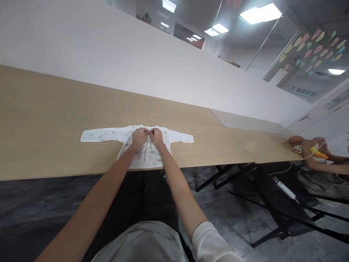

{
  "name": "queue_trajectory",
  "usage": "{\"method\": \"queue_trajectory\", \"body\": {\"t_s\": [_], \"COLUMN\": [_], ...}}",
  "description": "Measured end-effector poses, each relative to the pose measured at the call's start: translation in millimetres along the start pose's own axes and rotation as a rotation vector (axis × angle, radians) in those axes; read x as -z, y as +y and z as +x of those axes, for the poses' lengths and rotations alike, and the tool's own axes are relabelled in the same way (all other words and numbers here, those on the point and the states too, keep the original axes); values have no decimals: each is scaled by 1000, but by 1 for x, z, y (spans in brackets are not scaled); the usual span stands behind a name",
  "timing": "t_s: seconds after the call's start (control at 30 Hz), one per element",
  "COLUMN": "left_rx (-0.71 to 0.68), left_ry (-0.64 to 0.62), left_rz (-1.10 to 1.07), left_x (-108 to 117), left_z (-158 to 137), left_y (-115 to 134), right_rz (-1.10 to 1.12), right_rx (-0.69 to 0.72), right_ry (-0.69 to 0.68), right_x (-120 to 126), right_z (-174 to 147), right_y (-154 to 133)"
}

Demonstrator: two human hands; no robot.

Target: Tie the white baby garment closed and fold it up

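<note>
Grey top sits nearest; beyond, a patterned shirt lies spread on the surface, upper front pinched in fingers of left hand and right hand. Keeping front edges level should limit puckering.

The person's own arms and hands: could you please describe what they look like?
The left hand and right hand are ungloved; the left forearm and right forearm are bare, with no watch or bracelet visible. A short white right sleeve shows; the left is out of view.
</note>
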State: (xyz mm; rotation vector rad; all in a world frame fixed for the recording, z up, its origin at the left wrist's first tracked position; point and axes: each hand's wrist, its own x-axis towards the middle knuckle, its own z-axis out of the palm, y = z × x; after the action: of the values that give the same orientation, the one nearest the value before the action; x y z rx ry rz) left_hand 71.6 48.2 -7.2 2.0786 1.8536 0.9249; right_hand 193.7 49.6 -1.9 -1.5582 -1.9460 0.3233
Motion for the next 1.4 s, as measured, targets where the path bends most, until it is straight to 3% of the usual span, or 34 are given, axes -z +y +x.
{"method": "queue_trajectory", "body": {"t_s": [0.43, 0.93, 1.2, 1.4], "left_rx": [35, -14, 39, -21], "left_ry": [32, 9, -217, -230], "left_rz": [138, 86, -39, 2], "left_x": [-2, 2, 23, 33], "left_z": [-6, -5, -1, -19], "left_y": [5, 9, -1, -6], "right_rz": [80, 357, 441, 540], "right_rx": [-63, -192, -266, -340], "right_ry": [60, 128, 133, 170], "right_x": [-2, 4, 2, 0], "right_z": [-1, -5, 1, 4], "right_y": [1, -2, 5, 5]}}
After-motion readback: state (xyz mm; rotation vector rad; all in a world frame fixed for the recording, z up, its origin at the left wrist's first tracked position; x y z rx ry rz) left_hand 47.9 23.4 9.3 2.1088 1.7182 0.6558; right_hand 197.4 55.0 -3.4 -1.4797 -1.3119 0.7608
